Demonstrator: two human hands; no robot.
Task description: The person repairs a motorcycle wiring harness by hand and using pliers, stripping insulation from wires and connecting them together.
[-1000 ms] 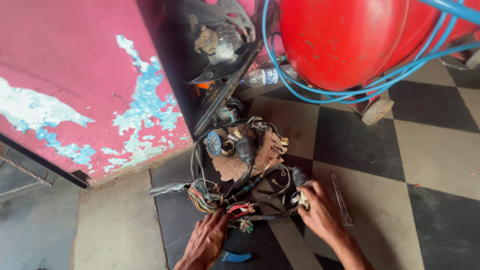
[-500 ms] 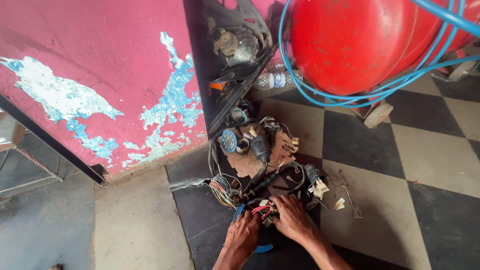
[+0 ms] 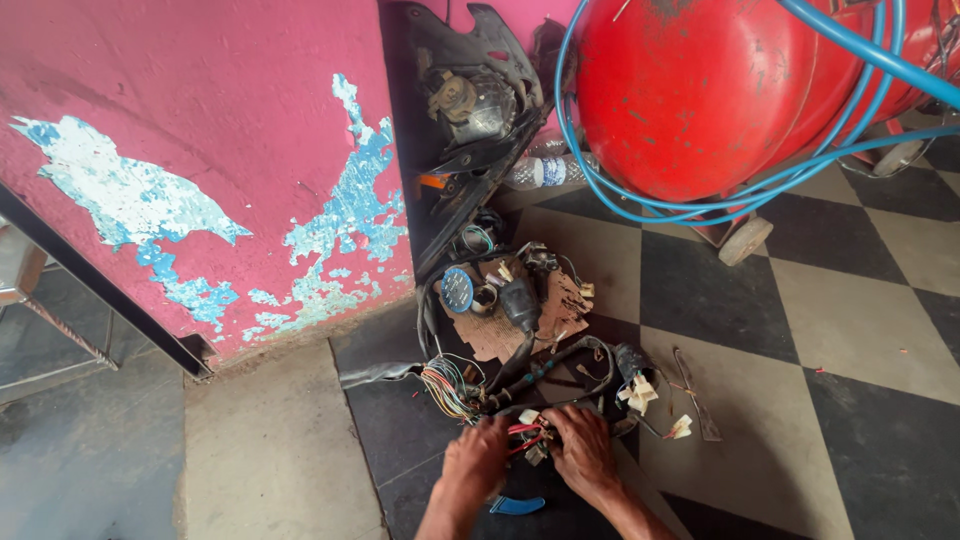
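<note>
Both hands meet low in the middle of the floor. The left hand and right hand curl in toward each other, fingertips pinching a small clump of red wires and a pale connector between them; how firm the pinch is I cannot tell.

Those wires belong to the harness, a black tangle spread just beyond the knuckles, with a fan of coloured strands to its left and loose white plugs to its right. A blue handle lies near, between the wrists. Farther off sit a piece of cardboard with a round blue part, then a black fairing leaning against the peeling pink wall. Far right stands a red tank looped in blue hose.

The risk, to my eye: the wires are thin and the bundle is knotted, so a hard tug could pull a strand out of its plug or drag the harness across the floor.
</note>
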